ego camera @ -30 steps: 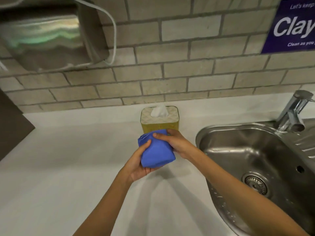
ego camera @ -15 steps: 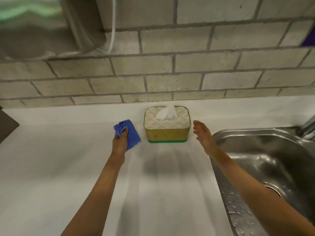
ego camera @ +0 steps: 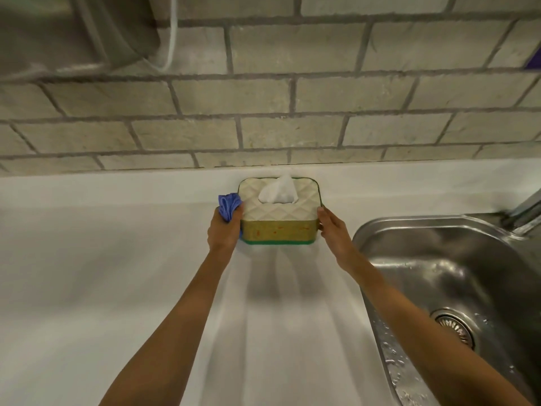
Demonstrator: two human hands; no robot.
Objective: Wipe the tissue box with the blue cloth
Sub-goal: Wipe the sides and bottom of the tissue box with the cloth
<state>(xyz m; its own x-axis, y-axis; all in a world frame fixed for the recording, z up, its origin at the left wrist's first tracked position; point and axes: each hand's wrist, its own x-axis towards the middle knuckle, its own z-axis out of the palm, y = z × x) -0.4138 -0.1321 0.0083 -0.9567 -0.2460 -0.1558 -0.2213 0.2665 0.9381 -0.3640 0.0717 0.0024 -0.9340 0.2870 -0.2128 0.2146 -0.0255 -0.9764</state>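
The tissue box [ego camera: 278, 230] has a quilted cream lid, yellow sides and a green base, with a white tissue sticking up from its slot. It stands on the white counter close to the brick wall. My left hand [ego camera: 224, 230] is closed on the bunched blue cloth [ego camera: 229, 204] and presses it against the box's left side. My right hand [ego camera: 333, 232] lies flat against the box's right side, fingers on its edge. Most of the cloth is hidden behind my left hand.
A steel sink [ego camera: 456, 288] with a drain lies at the right, its tap [ego camera: 527, 212] at the frame edge. A metal dispenser [ego camera: 73, 33] with a white cable hangs on the wall at top left. White counter [ego camera: 102, 288] stretches to the left.
Both hands have moved in from either side and now touch the box. The left hand brought the blue cloth against the box's left side; the right hand closed the gap on the right.
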